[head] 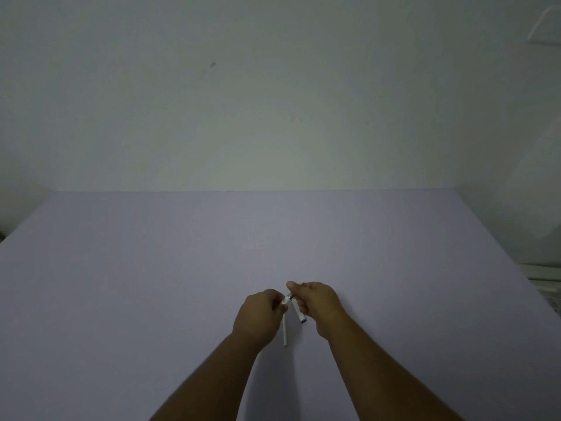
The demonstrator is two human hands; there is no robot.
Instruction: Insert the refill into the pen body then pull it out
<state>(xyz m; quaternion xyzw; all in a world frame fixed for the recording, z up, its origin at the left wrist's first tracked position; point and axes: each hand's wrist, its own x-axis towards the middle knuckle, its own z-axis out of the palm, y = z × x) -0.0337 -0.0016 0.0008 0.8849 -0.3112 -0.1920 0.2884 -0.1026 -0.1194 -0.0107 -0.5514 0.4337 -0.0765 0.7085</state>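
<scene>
Both my hands are raised over a lavender table top (151,284), close together near its middle. My left hand (259,314) grips a thin white tube (285,331) whose lower end points down toward me. My right hand (317,302) pinches a shorter white tube with a dark end (299,312). The upper ends of the two pieces meet between my fingertips, where a small silvery part shows. How they join is hidden by my fingers.
A plain pale wall (273,101) rises behind the table's far edge. At the right edge of view lie pale stacked objects (543,275), too dim to tell apart. A faint white frame (543,25) hangs at top right.
</scene>
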